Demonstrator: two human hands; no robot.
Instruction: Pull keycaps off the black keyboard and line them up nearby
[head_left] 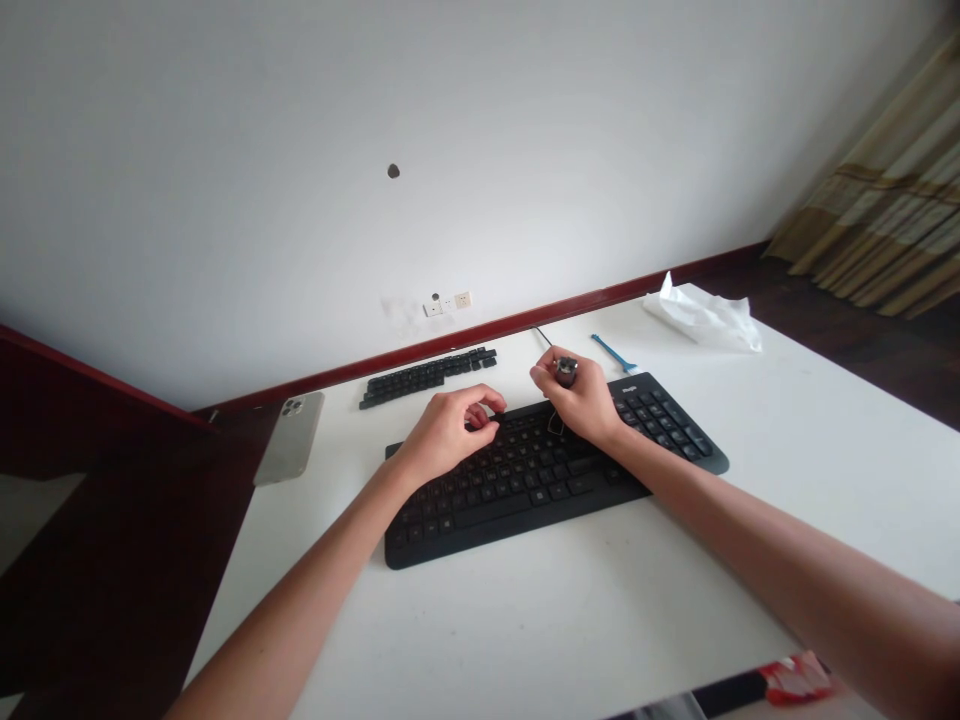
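A black keyboard lies at a slant on the white table, its keys facing up. My right hand is closed round a keycap puller with a dark handle, held upright over the upper middle of the keyboard. The puller's thin wire loop shows below the hand, at the keys; whether it grips one I cannot tell. My left hand hovers at the keyboard's upper edge, fingers curled, with a gap between thumb and forefinger. Beyond the keyboard, loose black keycaps lie in rows.
A smartphone lies face down near the table's left edge. Behind the keyboard is a blue brush-like tool. A crumpled white plastic bag sits at the back right. The wall with sockets rises behind the white table.
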